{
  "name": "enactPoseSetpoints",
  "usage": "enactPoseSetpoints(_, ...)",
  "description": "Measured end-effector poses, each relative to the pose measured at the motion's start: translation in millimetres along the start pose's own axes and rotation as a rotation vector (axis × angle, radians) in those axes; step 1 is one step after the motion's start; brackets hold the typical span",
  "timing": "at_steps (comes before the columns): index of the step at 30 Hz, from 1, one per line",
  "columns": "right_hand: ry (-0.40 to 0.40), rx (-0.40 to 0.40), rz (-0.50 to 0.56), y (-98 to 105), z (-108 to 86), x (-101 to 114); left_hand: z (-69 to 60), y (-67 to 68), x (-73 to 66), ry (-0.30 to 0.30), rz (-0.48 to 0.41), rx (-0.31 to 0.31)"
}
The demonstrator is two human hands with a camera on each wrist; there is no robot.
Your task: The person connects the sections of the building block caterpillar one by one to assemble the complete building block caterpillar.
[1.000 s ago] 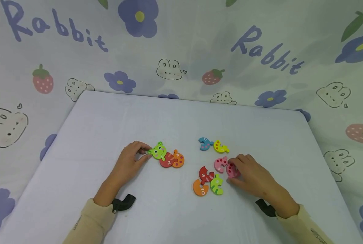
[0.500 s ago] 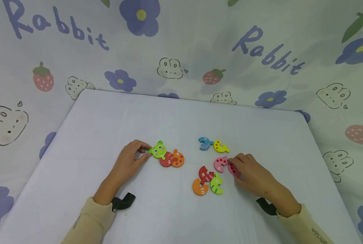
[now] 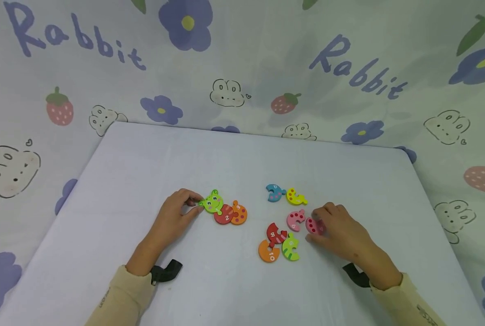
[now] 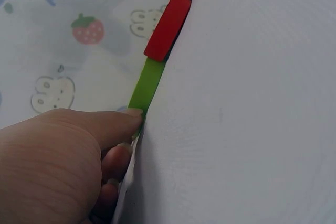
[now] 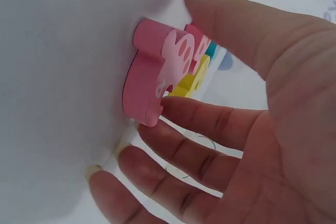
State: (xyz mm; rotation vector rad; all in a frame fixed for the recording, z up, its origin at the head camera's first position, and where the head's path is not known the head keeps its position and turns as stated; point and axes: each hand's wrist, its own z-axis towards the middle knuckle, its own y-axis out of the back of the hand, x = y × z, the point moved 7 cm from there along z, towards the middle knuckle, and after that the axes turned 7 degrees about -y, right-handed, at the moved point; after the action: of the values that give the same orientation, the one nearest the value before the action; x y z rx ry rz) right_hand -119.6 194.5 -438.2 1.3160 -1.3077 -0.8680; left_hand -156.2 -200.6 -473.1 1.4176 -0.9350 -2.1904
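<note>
Desk (image 3: 165,154) under white cover; number puzzle pieces lie flat, printed faces up, so digits and knobs can be read at a glance. Two groups, with a strip of bare white between.

Left group: green head piece (image 3: 212,202), red piece 2 (image 3: 224,214), orange piece 3 (image 3: 239,213), running left to right, touching. Left wrist view shows their edges in one line, on the desk. Left hand (image 3: 176,215) pinches the head's outer left edge, thumb nearest the camera. Probable reason: that end anchors the row and leaves its right end uncovered.

Right hand (image 3: 340,231) open around the right-hand pink piece (image 3: 314,226), fingers spread toward its far side, thumb apart on the near side. Not a grip; whether the forefinger touches the edge, cannot tell. Spread likely suits a low, flat thing best taken by its rim.

Left of that lies another pink piece (image 3: 293,221), apart from it. Farther off: blue piece (image 3: 274,193), its knob just beside yellow piece (image 3: 294,196). Nearer: red piece 8 (image 3: 273,233), its knob at the notch of orange piece 10 (image 3: 268,252); green striped piece (image 3: 290,248) close on the right. Knobs point several ways; these look loosely gathered, within easy reach of the right hand, rather than ordered.
</note>
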Motion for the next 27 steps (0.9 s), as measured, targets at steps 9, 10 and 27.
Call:
enactPoseSetpoints(9, 0.005, 0.037, 0.019, -0.7, 2.0, -0.3, 0.1, -0.3, -0.6, -0.007, -0.010, -0.001)
enactPoseSetpoints(10, 0.010, 0.039, 0.024, -0.4, 2.1, -0.1, 0.1, 0.1, -0.8, -0.005, -0.010, -0.001)
enactPoseSetpoints(27, -0.152, 0.050, 0.072, -0.8, 3.9, -10.3, 0.6, -0.1, 0.6, 0.006, 0.004, 0.006)
